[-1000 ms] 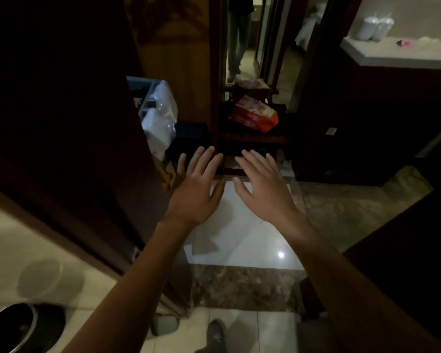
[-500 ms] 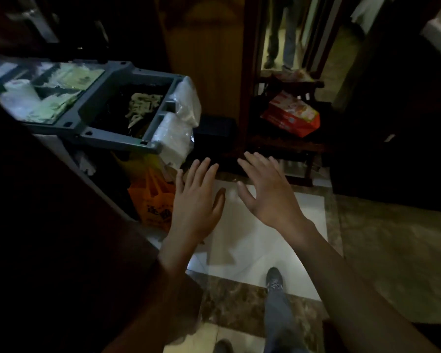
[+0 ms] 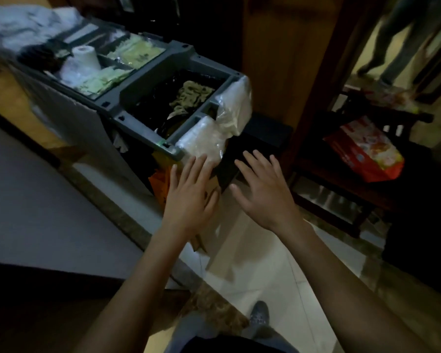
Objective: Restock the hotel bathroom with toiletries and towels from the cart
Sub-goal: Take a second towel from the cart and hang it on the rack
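The grey housekeeping cart [image 3: 143,126] stands at upper left, its top tray split into compartments. In the tray are a white paper roll [image 3: 85,58], pale green sachets [image 3: 135,53] and a dark bin with a greenish cloth [image 3: 191,94]. Clear plastic packs [image 3: 214,131] hang off the cart's near corner. My left hand [image 3: 189,197] is stretched out flat, fingers straight, just below those packs and holding nothing. Beside it, my right hand [image 3: 262,189] is spread flat and empty too.
A dark wooden bench [image 3: 341,184] at right carries a red and orange package [image 3: 364,149]. A person's legs [image 3: 397,39] stand in the doorway at upper right. An orange bag [image 3: 161,182] hangs under the cart. A white counter [image 3: 36,200] runs along the left.
The view has swung left and down, bringing the whole cart top into sight. Both hands stay flat and empty and are now closer to the cart's near corner.
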The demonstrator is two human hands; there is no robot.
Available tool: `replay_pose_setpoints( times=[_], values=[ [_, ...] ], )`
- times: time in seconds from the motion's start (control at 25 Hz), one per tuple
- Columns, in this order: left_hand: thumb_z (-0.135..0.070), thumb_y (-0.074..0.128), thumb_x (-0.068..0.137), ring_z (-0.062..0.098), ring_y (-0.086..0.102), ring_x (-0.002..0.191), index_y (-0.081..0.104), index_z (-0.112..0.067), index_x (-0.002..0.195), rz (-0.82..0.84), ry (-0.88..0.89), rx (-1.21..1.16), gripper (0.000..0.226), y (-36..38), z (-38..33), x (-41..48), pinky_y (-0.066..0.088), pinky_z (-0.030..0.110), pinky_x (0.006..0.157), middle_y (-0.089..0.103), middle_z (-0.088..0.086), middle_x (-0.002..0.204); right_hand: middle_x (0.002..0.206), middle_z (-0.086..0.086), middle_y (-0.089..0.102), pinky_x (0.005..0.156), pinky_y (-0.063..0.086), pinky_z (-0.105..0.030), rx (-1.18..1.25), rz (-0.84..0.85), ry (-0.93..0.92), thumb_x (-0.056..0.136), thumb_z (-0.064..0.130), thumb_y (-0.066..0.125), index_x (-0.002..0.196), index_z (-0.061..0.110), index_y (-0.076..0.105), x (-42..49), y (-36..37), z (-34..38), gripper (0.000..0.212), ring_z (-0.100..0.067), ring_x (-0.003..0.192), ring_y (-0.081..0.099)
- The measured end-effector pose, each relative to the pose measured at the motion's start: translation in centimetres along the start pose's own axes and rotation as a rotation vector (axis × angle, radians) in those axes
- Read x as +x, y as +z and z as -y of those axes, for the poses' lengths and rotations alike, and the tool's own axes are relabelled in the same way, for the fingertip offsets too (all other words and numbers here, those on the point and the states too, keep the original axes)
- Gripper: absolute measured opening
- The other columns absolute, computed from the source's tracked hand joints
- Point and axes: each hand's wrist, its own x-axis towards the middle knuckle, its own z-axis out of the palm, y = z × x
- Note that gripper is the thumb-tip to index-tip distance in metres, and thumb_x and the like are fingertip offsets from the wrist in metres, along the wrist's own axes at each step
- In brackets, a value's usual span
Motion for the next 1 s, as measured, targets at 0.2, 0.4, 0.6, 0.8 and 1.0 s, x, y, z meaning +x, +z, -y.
replay_pose_setpoints(
  times=[0.2,0.4,0.6,0.8,1.0],
  values=[
    [-0.052,0.029,0.1,0.017,-0.001,0.154,0.025,-0.026,0.156,0.006,-0.127,0.042,0.063,-0.3,3.1,4.2,-0.001,0.049,0.124,0.014,-0.001,0.167,0.164,-0.004,0.024,0.125,0.003,-0.047,0.039,0.072,-0.142,0.1,0.05,0.035,0.153,0.019,0.033,7.1,1.5,-0.8,0.062,-0.016,0.154,0.006],
    [-0.053,0.031,0.099,0.018,-0.008,0.154,0.029,-0.027,0.155,0.025,-0.181,-0.028,0.061,1.5,7.7,7.5,-0.001,0.056,0.123,0.006,-0.002,0.167,0.164,-0.005,0.023,0.125,0.004,-0.047,0.02,0.098,-0.167,0.102,0.044,0.037,0.154,0.017,0.034,13.5,4.2,-0.2,0.058,-0.016,0.154,0.007],
    [-0.048,0.037,0.102,0.021,-0.002,0.154,0.031,-0.027,0.154,-0.076,-0.299,-0.052,0.056,1.0,12.4,10.9,0.001,0.054,0.123,0.011,0.001,0.167,0.164,-0.005,0.022,0.125,0.004,-0.047,0.044,0.161,-0.238,0.101,0.045,0.035,0.154,0.018,0.033,19.8,6.7,2.2,0.06,-0.017,0.154,0.008],
    [-0.048,0.036,0.101,0.02,-0.001,0.155,0.032,-0.027,0.154,-0.101,-0.408,-0.036,0.057,0.3,17.3,13.0,0.007,0.055,0.123,0.008,-0.002,0.167,0.164,-0.004,0.022,0.126,0.003,-0.045,0.101,0.181,-0.332,0.1,0.042,0.041,0.153,0.018,0.034,26.3,8.9,4.3,0.059,-0.016,0.153,0.008],
    [-0.047,0.033,0.103,0.016,-0.006,0.154,0.022,-0.027,0.158,-0.048,-0.456,-0.007,0.059,1.0,21.0,17.7,0.001,0.051,0.124,0.005,-0.004,0.168,0.166,-0.004,0.017,0.125,0.007,-0.044,0.172,0.253,-0.375,0.098,0.042,0.038,0.156,0.018,0.03,33.6,12.1,3.6,0.063,-0.016,0.154,0.004]
  ],
)
